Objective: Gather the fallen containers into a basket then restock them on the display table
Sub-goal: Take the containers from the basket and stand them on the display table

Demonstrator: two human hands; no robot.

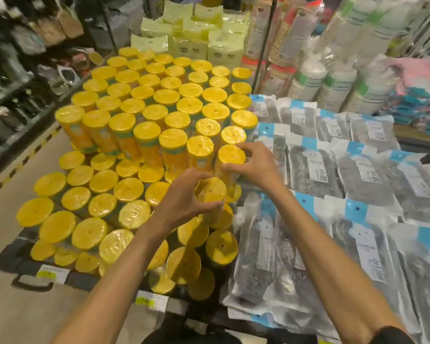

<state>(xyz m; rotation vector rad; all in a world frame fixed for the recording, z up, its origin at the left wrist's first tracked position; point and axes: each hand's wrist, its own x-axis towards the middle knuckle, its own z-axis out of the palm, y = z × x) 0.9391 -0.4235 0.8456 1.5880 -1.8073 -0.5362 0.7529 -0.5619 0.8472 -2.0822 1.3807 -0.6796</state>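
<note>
**Restock: both hands on containers at the stack's right edge**

My left hand (184, 202) is curled round the top of one yellow-lidded container (210, 191), with the fingers wrapping the lid rim. I'd say the grip is from above so it can drop straight into a gap between neighbours. I can't tell whether it's seated yet.

The right hand (256, 165), at 1 o'clock from the left, pinches the lid edge of a second container (231, 156) in the upper tier's front row. I read that as steadying it. The hands are close but apart.

- **Upper tier** (159, 95): at 12 o'clock, upright, lids packed touching, which likely stops tipping.
- **Lower tier** (102, 181): at 8 o'clock, and a few at 6 o'clock lean.
- **Grey packets** (313, 170): at 3 o'clock, butting against the containers.
- **Display table** (85, 280): its edge and a price tag (52, 274) are at 7 o'clock.
- **Basket:** I can't identify it.

My judgement is that this is the restock phase.
</note>
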